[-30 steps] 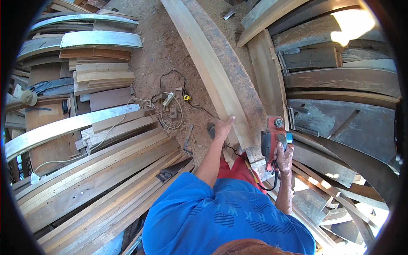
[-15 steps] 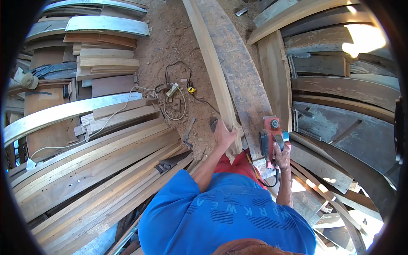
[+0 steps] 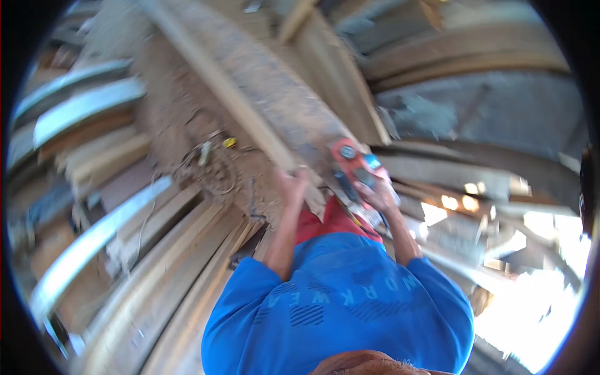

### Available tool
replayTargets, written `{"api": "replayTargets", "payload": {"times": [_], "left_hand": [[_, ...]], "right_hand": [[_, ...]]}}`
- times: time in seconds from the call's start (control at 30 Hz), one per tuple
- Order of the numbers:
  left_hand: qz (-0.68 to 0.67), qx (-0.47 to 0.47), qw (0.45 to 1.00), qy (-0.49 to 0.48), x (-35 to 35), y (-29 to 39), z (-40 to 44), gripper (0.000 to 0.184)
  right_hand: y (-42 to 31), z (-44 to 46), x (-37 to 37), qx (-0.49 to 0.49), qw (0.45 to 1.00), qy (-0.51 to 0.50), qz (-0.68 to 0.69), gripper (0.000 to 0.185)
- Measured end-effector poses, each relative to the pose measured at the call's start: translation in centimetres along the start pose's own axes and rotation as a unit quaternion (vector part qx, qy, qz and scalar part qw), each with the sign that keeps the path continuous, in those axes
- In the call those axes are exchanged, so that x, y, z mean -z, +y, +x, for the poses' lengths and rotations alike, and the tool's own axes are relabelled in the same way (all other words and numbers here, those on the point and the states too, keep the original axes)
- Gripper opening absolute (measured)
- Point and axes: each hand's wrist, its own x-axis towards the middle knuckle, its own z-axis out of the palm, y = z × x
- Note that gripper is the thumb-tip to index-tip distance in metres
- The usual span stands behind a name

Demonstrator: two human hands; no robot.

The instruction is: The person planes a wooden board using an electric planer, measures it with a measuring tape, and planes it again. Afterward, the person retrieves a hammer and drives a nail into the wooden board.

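Note:
My left hand [image 3: 292, 185] is closed around the near end of a long pale wooden beam [image 3: 234, 103], its fingers smeared by motion. The beam lies lengthwise along a wide, worn plank bench [image 3: 275, 84]. In my right hand [image 3: 379, 192] is a red and black electric planer [image 3: 345, 153], gripped by its handle. The planer sits over the near right part of the bench, to the right of the beam; whether it touches the bench I cannot tell.
Stacked boards [image 3: 150, 275] fill the left side, with more timber [image 3: 462, 62] on the right. A yellow tape measure [image 3: 229, 142] and a white power strip [image 3: 205, 153] with cords lie on the dirt floor [image 3: 169, 94].
My view has swung, so the scene appears turned and shifted left, with blur. Both hands keep their holds; the planer appears closer to the beam's near end.

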Motion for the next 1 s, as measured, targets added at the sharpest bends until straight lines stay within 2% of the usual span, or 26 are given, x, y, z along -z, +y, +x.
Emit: {"api": "replayTargets", "payload": {"times": [0.03,0.07,0.13,0.2,0.3,0.4,0.43,0.53,0.6,0.63,0.67,0.7,0.73,0.77,0.8,0.83,0.9,0.93,0.97,1.0], "left_hand": [[0.003,-0.026,0.999,0.037,-1.6,-5.2,2.0,0.072],[-0.064,-0.016,0.996,0.055,-0.3,0.9,0.5,0.079],[-0.041,0.000,0.998,0.047,0.0,0.4,2.9,0.083],[-0.022,-0.050,0.995,0.082,-0.2,-1.2,5.3,0.078],[-0.179,0.029,0.983,0.028,-0.1,-1.3,6.8,0.075],[-0.149,0.054,0.987,0.035,-0.4,-1.6,7.3,0.070],[-0.133,0.074,0.987,0.048,-0.4,0.7,6.1,0.069],[-0.113,0.085,0.989,0.031,-0.1,4.0,4.4,0.067],[-0.066,0.024,0.997,0.025,0.2,1.4,5.8,0.065],[-0.039,0.005,0.999,0.034,0.1,1.3,5.8,0.065],[-0.017,-0.005,0.999,0.045,0.2,1.4,5.8,0.064],[-0.005,-0.011,0.998,0.060,0.4,2.1,5.4,0.063],[-0.053,-0.025,0.996,0.070,-0.5,-1.0,6.9,0.067],[-0.037,-0.005,0.998,0.058,0.3,2.8,5.0,0.068],[-0.063,-0.019,0.993,0.095,-0.4,2.3,5.2,0.062],[-0.042,-0.006,0.996,0.081,-0.2,2.9,5.1,0.064],[-0.089,0.009,0.990,0.113,0.1,3.7,4.5,0.067],[-0.112,0.015,0.986,0.121,0.3,3.5,4.7,0.070],[-0.117,-0.021,0.991,0.062,0.0,0.8,5.8,0.071],[-0.133,-0.033,0.989,0.057,-0.2,0.4,6.1,0.068]], "right_hand": [[0.0,-0.2,0.1,-0.031,0.999,-0.029,0.023,0.059],[-4.3,-1.3,2.3,-0.105,0.990,-0.066,0.063,0.059],[-0.4,-1.0,0.3,-0.014,0.995,0.003,0.096,0.059],[0.7,-0.8,0.3,-0.015,0.994,0.003,0.105,0.061],[0.9,-1.3,0.1,-0.013,0.993,0.008,0.114,0.059],[2.0,-2.1,-0.7,0.092,0.976,0.172,0.097,0.056],[1.7,-2.7,0.4,0.044,0.980,0.135,0.143,0.049],[0.8,-3.9,3.3,-0.062,0.980,0.182,0.050,0.040],[3.0,-3.7,3.8,-0.097,0.974,0.205,0.017,0.032],[5.5,-3.2,3.2,0.008,0.969,0.248,0.000,0.027],[7.6,-2.2,2.5,0.015,0.961,0.246,0.126,0.029],[7.1,-1.5,3.0,0.046,0.956,0.256,0.133,0.025],[6.6,-0.7,3.7,0.078,0.951,0.264,0.140,0.023],[2.3,-1.5,6.0,0.084,0.958,0.272,-0.025,0.027],[0.3,-1.2,6.7,0.105,0.961,0.255,0.016,0.030],[-1.8,-0.7,7.0,0.091,0.969,0.228,0.029,0.031],[-5.7,0.4,7.1,0.062,0.982,0.171,0.058,0.037],[-7.0,1.6,6.2,0.112,0.977,0.173,0.047,0.038],[-8.2,3.0,5.2,0.157,0.971,0.176,0.034,0.039],[-9.4,4.2,4.4,0.200,0.963,0.181,0.019,0.041]]}}
